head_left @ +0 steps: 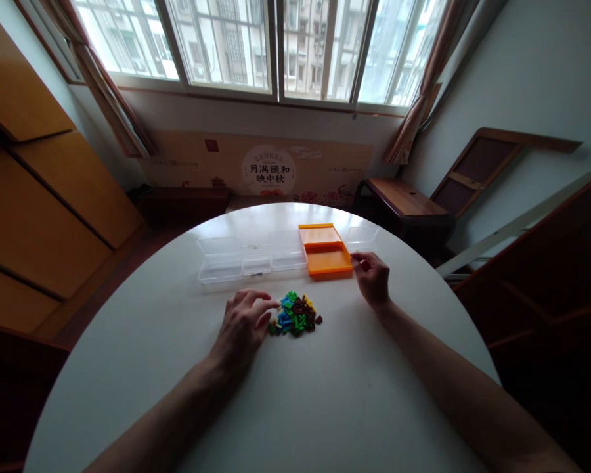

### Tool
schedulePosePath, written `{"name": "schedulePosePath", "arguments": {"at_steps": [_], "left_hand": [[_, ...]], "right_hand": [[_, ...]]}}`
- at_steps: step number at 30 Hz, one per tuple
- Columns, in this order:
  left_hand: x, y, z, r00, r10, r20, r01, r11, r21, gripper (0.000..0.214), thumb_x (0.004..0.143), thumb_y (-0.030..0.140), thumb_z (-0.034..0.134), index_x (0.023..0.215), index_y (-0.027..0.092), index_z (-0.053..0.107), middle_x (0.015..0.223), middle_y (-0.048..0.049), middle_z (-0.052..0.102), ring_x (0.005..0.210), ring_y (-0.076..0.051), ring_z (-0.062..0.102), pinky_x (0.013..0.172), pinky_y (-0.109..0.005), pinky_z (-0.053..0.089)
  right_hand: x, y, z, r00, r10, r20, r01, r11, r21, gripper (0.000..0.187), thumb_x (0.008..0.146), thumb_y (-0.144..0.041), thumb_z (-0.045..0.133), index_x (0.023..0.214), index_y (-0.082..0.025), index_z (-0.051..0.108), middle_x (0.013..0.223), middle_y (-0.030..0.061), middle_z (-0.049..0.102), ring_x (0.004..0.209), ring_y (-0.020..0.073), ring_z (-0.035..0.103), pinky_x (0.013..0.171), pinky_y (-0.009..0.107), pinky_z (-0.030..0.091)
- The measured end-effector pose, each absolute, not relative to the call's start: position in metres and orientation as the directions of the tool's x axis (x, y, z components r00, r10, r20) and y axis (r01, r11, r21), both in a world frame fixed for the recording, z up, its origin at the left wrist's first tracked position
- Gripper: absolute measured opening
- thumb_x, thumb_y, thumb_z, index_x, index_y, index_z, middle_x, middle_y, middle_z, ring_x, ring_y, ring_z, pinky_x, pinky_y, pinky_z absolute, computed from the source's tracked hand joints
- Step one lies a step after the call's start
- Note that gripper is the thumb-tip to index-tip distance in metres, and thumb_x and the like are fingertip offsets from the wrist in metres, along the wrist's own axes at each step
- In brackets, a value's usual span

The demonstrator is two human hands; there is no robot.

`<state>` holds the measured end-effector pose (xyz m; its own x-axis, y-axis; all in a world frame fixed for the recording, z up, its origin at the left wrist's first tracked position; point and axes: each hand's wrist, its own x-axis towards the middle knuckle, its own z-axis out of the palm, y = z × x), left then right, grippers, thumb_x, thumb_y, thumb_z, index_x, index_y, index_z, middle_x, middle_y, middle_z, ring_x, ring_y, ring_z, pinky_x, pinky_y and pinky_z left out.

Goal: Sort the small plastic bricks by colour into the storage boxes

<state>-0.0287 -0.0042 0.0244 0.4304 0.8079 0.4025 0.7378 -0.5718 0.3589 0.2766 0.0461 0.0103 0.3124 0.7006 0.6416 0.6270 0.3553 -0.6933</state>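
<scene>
A loose pile of small toy building bricks (pixel 295 315), green, blue, brown and yellow, lies on the white round table (pixel 295 407). My left hand (pixel 243 315) is at the pile's left side, fingers apart and curved, the fingertips at the bricks. Beyond the pile, an orange plastic box (pixel 329 259) stands with its lid folded back. At its right edge is my right hand (pixel 372 276), thumb and fingers pinched together; whatever they hold is too small or hidden to make out. Behind that hand is a clear plastic box (pixel 363 235), partly covered by it.
Left of the orange box stand a large clear box (pixel 220 268), a smaller clear box (pixel 256 263) and another clear box (pixel 289 257), lids raised. A wooden chair (pixel 408 197) is beyond the table at right. Wooden cabinets (pixel 39 217) line the left wall.
</scene>
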Motion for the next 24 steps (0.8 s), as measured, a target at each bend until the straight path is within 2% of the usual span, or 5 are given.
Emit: {"name": "schedulePosePath", "arguments": {"at_steps": [4, 7, 20, 24], "left_hand": [[-0.028, -0.004, 0.025, 0.453, 0.797, 0.398, 0.754, -0.581, 0.306, 0.025, 0.085, 0.019, 0.056, 0.103, 0.031, 0.070, 0.112, -0.0061, 0.063, 0.109, -0.027, 0.048, 0.091, -0.044, 0.037], [-0.028, -0.004, 0.025, 0.438, 0.792, 0.426, 0.759, -0.580, 0.297, 0.021, 0.085, 0.021, 0.058, 0.098, 0.029, 0.072, 0.110, -0.0068, 0.064, 0.107, -0.027, 0.049, 0.091, -0.044, 0.038], [-0.028, -0.003, 0.027, 0.359, 0.820, 0.445, 0.782, -0.525, 0.335, 0.013, 0.084, 0.027, 0.060, 0.079, 0.024, 0.071, 0.101, -0.0066, 0.067, 0.102, -0.027, 0.052, 0.091, -0.044, 0.037], [-0.029, -0.003, 0.026, 0.350, 0.826, 0.442, 0.773, -0.521, 0.362, 0.013, 0.085, 0.028, 0.059, 0.079, 0.023, 0.070, 0.099, -0.0059, 0.068, 0.101, -0.027, 0.053, 0.090, -0.043, 0.036]], "right_hand": [[0.253, 0.033, 0.013, 0.074, 0.707, 0.703, 0.666, 0.489, -0.563, 0.015, 0.086, -0.024, 0.055, 0.085, -0.017, 0.069, 0.072, 0.0016, 0.060, 0.058, 0.0115, 0.049, 0.058, 0.025, 0.044], [0.247, 0.031, 0.011, -0.047, 0.710, 0.703, 0.666, 0.547, -0.508, 0.015, 0.087, -0.023, 0.054, 0.085, -0.018, 0.068, 0.072, 0.0010, 0.058, 0.056, 0.0101, 0.048, 0.056, 0.023, 0.043], [0.245, 0.035, 0.010, -0.086, 0.717, 0.692, 0.691, 0.543, -0.477, 0.015, 0.088, -0.021, 0.053, 0.084, -0.018, 0.067, 0.071, 0.0004, 0.056, 0.055, 0.0096, 0.047, 0.057, 0.023, 0.042], [0.244, 0.034, 0.011, -0.104, 0.721, 0.685, 0.693, 0.546, -0.470, 0.015, 0.088, -0.021, 0.053, 0.082, -0.017, 0.067, 0.071, 0.0006, 0.056, 0.055, 0.0094, 0.047, 0.056, 0.022, 0.042]]}}
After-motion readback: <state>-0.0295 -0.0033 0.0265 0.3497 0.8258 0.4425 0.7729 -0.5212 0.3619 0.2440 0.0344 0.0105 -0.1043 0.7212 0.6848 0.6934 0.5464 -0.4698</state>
